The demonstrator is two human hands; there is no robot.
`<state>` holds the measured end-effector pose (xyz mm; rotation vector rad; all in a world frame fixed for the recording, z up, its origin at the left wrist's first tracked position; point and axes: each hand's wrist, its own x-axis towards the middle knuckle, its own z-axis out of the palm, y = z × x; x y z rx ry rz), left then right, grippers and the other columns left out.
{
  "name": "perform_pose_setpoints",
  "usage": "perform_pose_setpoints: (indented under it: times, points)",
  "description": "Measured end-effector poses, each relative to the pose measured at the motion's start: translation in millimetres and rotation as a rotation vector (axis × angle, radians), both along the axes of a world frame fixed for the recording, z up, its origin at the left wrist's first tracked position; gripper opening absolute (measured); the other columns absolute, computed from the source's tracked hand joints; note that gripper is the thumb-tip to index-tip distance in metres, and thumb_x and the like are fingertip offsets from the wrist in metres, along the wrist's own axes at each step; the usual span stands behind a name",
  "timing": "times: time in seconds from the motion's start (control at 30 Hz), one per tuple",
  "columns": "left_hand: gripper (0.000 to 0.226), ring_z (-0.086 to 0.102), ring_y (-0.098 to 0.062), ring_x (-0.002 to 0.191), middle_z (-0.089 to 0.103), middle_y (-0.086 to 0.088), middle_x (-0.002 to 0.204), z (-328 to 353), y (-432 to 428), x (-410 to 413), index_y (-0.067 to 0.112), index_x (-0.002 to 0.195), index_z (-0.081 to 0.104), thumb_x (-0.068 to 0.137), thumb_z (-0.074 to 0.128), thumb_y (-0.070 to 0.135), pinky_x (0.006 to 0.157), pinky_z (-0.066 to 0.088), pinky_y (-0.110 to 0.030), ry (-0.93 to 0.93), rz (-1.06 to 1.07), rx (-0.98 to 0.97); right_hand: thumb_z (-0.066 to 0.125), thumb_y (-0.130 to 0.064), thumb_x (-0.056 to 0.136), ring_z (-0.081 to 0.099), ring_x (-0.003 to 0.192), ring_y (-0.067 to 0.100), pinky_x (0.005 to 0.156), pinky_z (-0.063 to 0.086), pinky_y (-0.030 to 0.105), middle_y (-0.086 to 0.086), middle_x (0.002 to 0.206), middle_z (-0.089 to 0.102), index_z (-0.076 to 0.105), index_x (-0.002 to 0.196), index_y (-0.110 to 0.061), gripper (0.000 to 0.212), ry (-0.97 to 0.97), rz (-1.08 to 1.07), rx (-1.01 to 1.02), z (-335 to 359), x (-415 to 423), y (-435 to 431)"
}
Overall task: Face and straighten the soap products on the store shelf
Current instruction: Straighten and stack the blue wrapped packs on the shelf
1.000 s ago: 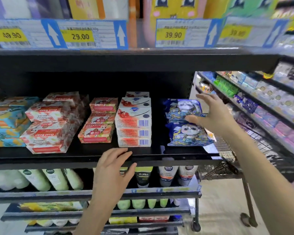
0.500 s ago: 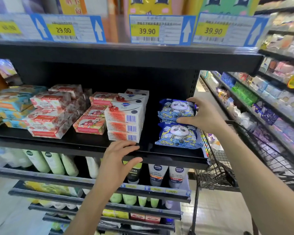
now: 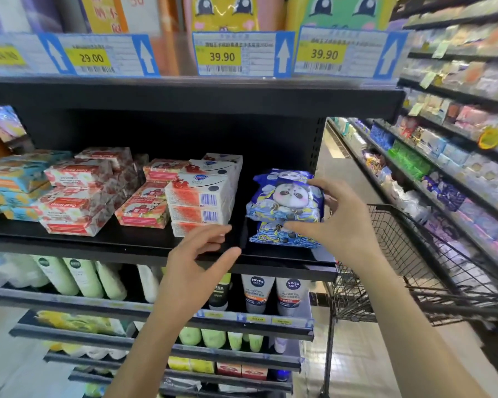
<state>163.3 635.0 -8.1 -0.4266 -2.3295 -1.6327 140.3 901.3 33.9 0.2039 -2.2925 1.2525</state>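
On the store shelf [image 3: 121, 248], right end: the upper panda soap pack [image 3: 282, 196] lay on the lower panda soap pack [image 3: 279, 238]. The right hand [image 3: 339, 225]: grip closed on the upper panda soap pack, thumb beneath its front edge, fingers over its top right. The left hand [image 3: 196, 262]: grip released, fingers loosely spread before the white soap boxes [image 3: 199, 196] stacked just left; contact could not be told. Further left, goat soap boxes [image 3: 69, 205] were piled. A wire shopping cart [image 3: 414, 268] stood to the right.

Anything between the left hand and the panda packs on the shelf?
Nothing visible: only bare shelf separates the left hand from the panda packs. The white box stack stands left of that gap. The right hand grips the upper pack.
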Motion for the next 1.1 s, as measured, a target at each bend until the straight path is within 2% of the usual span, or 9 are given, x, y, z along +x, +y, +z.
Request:
perform_pose_setpoints:
  times: [0.07,0.17,0.27,0.43,0.6,0.7,0.8,0.97,1.1]
  points:
    - [0.052,0.069,-0.004,0.108,0.073,0.013,0.115,17.2,12.0,4.6,0.031,0.128,0.066,0.078,0.073,0.043,0.090,0.055,-0.018,-0.124,-0.086,0.177,0.100,-0.030,0.057,0.059,0.120,0.004,0.097,0.051,0.018,-0.012,0.126,0.059,0.062,0.129,-0.024,0.082,0.046,0.035,0.005,-5.5,16.5,-4.0]
    - [0.066,0.070,-0.005,0.109,0.072,0.012,0.121,35.5,26.8,4.4,0.028,0.134,0.059,0.074,0.068,0.053,0.087,0.054,-0.013,-0.267,-0.175,0.250,0.099,-0.023,0.059,0.057,0.126,0.006,0.096,0.053,0.018,-0.010,0.131,0.057,0.061,0.131,-0.022,0.081,0.074,0.091,-0.051,-10.8,34.1,-8.6]
    - [0.061,0.072,-0.015,0.110,0.075,0.003,0.119,40.6,43.4,5.3,0.018,0.132,0.060,0.079,0.067,0.047,0.095,0.058,-0.033,-0.367,-0.281,0.362,0.099,-0.022,0.061,0.054,0.132,0.012,0.100,0.055,0.034,-0.009,0.136,0.055,0.061,0.133,-0.023,0.081,0.108,0.121,-0.074,-14.1,46.3,-11.6]
    - [0.045,0.075,-0.023,0.104,0.079,-0.004,0.109,35.4,59.5,10.9,0.012,0.118,0.067,0.077,0.073,0.028,0.087,0.062,-0.034,-0.414,-0.269,0.499,0.096,-0.017,0.066,0.047,0.140,0.014,0.101,0.055,0.043,-0.013,0.144,0.050,0.059,0.138,-0.025,0.081,0.093,0.174,-0.101,-18.9,59.1,-11.6]
    - [0.055,0.074,-0.023,0.106,0.077,-0.004,0.115,27.5,63.9,19.0,0.013,0.125,0.065,0.074,0.077,0.029,0.089,0.058,-0.038,-0.416,-0.228,0.486,0.091,-0.012,0.075,0.047,0.142,0.016,0.098,0.057,0.045,-0.016,0.156,0.042,0.048,0.148,-0.034,0.088,-0.054,0.322,-0.352,-21.1,77.8,-12.1]
    - [0.052,0.074,-0.017,0.103,0.078,-0.001,0.112,24.4,66.4,25.6,0.017,0.125,0.066,0.075,0.076,0.028,0.083,0.054,-0.032,-0.408,-0.221,0.484,0.088,-0.027,0.072,0.061,0.126,0.007,0.099,0.057,0.042,-0.020,0.140,0.058,0.043,0.148,-0.039,0.089,-0.115,0.245,-0.555,-21.5,84.8,-13.9]
    - [0.050,0.074,-0.015,0.104,0.077,0.001,0.113,24.5,67.6,30.0,0.019,0.126,0.065,0.078,0.075,0.028,0.081,0.053,-0.029,-0.398,-0.244,0.482,0.088,-0.040,0.073,0.068,0.116,0.009,0.097,0.058,0.040,-0.014,0.131,0.068,0.052,0.143,-0.032,0.079,-0.189,0.166,-0.603,-19.7,84.4,-13.5]
    - [0.048,0.074,-0.017,0.104,0.078,0.000,0.112,28.6,71.2,32.6,0.020,0.125,0.065,0.079,0.075,0.024,0.076,0.057,-0.022,-0.352,-0.266,0.467,0.080,-0.030,0.080,0.075,0.101,0.019,0.072,0.059,0.025,-0.002,0.110,0.078,0.070,0.120,-0.018,0.043,-0.261,0.232,-0.648,-9.7,88.5,-13.2]
    - [0.050,0.073,-0.018,0.107,0.077,0.000,0.113,30.9,72.5,34.4,0.020,0.127,0.065,0.079,0.076,0.023,0.086,0.057,-0.030,-0.320,-0.259,0.464,0.078,-0.018,0.085,0.076,0.098,0.018,0.072,0.059,0.022,0.002,0.107,0.079,0.071,0.118,-0.011,0.034,-0.267,0.262,-0.681,-7.1,90.0,-10.1]
